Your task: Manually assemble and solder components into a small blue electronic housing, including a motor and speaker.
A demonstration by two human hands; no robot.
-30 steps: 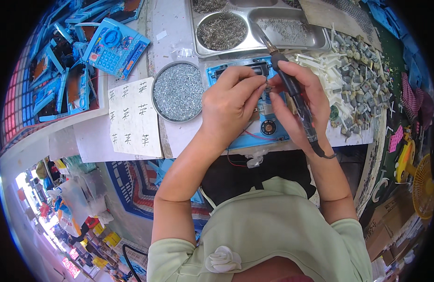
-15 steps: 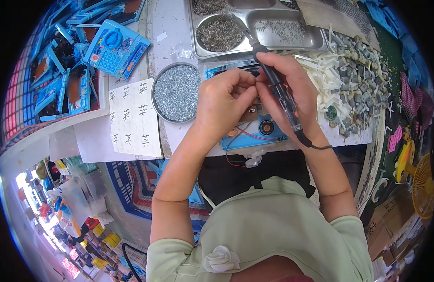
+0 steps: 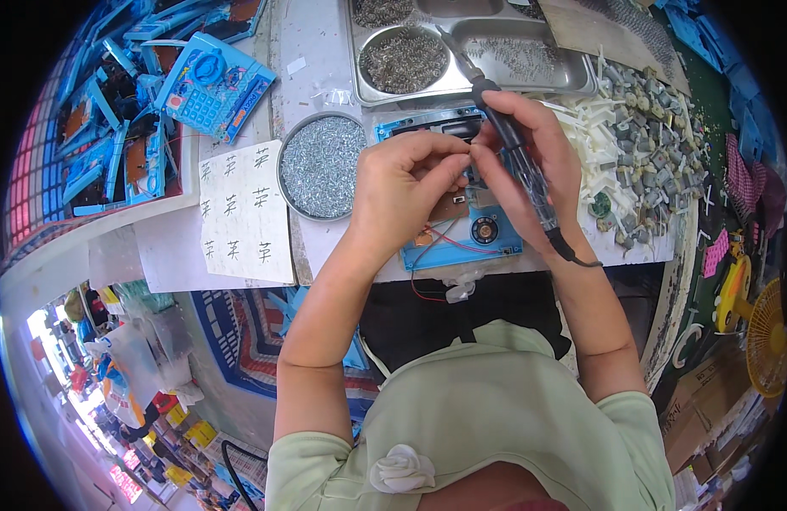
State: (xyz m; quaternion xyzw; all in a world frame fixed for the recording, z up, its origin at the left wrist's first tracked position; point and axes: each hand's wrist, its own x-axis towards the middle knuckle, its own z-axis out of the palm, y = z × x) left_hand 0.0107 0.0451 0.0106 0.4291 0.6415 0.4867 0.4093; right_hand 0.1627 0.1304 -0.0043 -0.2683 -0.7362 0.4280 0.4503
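Note:
My right hand (image 3: 557,140) holds a slim black corded electric screwdriver (image 3: 508,129) across its palm, its metal shaft pointing up and away over the steel tray. My left hand (image 3: 400,180) is closed in a pinch, and its fingertips meet those of my right hand. Whatever lies between them is too small and hidden to name. Both hands are over an open blue plastic casing (image 3: 445,255), which holds a round speaker (image 3: 485,230), red wires and a brown circuit board (image 3: 449,207). My hands cover the casing's middle.
A round dish (image 3: 284,162) of small silver screws stands left of the casing, beside a handwritten paper sheet (image 3: 244,234). Behind is a compartmented steel tray (image 3: 462,95) of springs. White plastic parts (image 3: 585,140) and small motors (image 3: 645,162) lie right. Blue casings (image 3: 215,89) are heaped far left.
The screwdriver and my right hand have shifted slightly right and nearer. My left hand has barely moved, and the fingertips remain together.

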